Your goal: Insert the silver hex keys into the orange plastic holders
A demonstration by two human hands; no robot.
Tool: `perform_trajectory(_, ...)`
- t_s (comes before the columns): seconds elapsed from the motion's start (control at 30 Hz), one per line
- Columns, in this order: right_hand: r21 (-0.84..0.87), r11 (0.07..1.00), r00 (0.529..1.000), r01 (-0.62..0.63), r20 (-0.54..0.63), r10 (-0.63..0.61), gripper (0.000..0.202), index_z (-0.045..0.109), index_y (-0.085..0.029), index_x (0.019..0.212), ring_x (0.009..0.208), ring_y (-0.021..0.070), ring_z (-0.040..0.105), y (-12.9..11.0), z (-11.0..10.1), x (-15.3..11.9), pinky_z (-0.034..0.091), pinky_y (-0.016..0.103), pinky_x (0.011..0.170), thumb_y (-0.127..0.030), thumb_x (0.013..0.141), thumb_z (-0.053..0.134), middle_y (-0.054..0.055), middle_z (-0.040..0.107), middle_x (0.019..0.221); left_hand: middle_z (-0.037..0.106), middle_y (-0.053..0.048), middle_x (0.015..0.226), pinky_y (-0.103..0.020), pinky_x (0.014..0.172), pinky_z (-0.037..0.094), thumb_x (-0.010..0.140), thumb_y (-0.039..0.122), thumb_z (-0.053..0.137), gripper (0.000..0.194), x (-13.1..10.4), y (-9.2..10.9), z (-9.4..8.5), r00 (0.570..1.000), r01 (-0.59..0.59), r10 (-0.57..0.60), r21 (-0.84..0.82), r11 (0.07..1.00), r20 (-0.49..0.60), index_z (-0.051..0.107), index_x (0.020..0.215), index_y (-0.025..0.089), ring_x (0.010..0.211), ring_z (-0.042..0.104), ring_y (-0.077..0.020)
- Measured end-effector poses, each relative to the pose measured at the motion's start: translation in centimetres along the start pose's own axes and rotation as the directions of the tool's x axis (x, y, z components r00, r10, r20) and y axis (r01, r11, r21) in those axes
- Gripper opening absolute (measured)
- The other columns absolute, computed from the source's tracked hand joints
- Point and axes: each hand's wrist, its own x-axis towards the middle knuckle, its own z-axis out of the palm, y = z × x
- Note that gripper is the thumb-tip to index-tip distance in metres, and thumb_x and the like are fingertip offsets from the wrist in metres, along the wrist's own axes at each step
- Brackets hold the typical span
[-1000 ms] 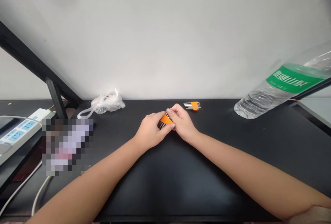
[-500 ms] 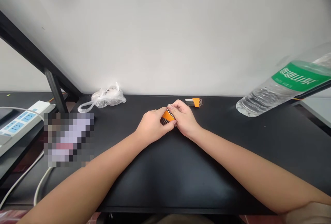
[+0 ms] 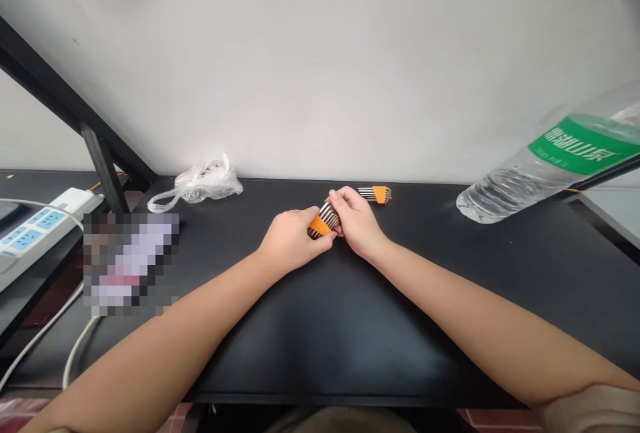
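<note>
A set of metal hex keys in an orange holder [image 3: 321, 225] is between my two hands over the middle of the black table. My left hand [image 3: 293, 238] grips the orange holder between thumb and fingers. The fingers of my right hand [image 3: 359, 223] are closed on the bent metal ends of the same set. Just behind my right hand, a second hex key set [image 3: 380, 194] with an orange holder lies on the table.
A crumpled clear plastic bag [image 3: 210, 181] lies at the back left of the black table [image 3: 320, 339]. A large water bottle [image 3: 550, 153] stands at the right. At the left are a blurred-out flat object [image 3: 135, 263], a white power strip [image 3: 45, 226] and white cables.
More of the keys' metal length now shows between my hands, above the orange holder. My right fingers have shifted to the bent ends. The view has tilted slightly.
</note>
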Motion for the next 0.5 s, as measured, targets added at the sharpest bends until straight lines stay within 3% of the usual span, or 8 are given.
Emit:
perform_trajectory(0.13,-0.061,0.997,0.996,0.055,-0.062,-0.059,0.044,0.05,-0.025,0.081,0.05,0.0121,0.044,0.0,0.2,-0.2,0.036,0.027,0.041,-0.062,0.085,0.075,-0.004,0.051,0.065,0.059,0.001,0.067,-0.028,0.058,0.037,0.084,0.042,0.065,0.03,0.0,0.4,0.0,1.0,-0.01,0.01,0.009,1.0,0.002,0.045,0.073,0.023,0.06,0.053,-0.0154)
perform_trajectory(0.33,0.101,0.992,0.995,0.079,-0.073,-0.072,0.045,0.043,-0.026,0.082,0.043,0.0089,0.034,-0.2,-0.6,0.6,0.025,0.023,0.038,-0.058,0.088,0.073,-0.008,0.043,0.058,0.062,0.002,0.066,-0.028,0.056,0.037,0.083,0.042,0.066,0.027,-0.3,0.6,-0.4,0.999,0.002,-0.003,0.026,1.0,0.035,0.049,0.072,0.023,0.058,0.055,-0.0157)
perform_trajectory(0.5,0.03,0.999,0.999,-0.028,-0.017,0.029,0.048,0.042,-0.025,0.08,0.041,0.0058,0.023,-0.6,-3.0,2.0,0.017,0.021,0.037,-0.059,0.085,0.076,-0.01,0.038,0.055,0.064,0.0,0.063,-0.03,0.056,0.04,0.079,0.047,0.07,0.024,-0.4,-1.0,-1.8,0.993,0.082,-0.087,0.066,0.994,0.074,0.063,0.077,0.024,0.059,0.06,-0.0196)
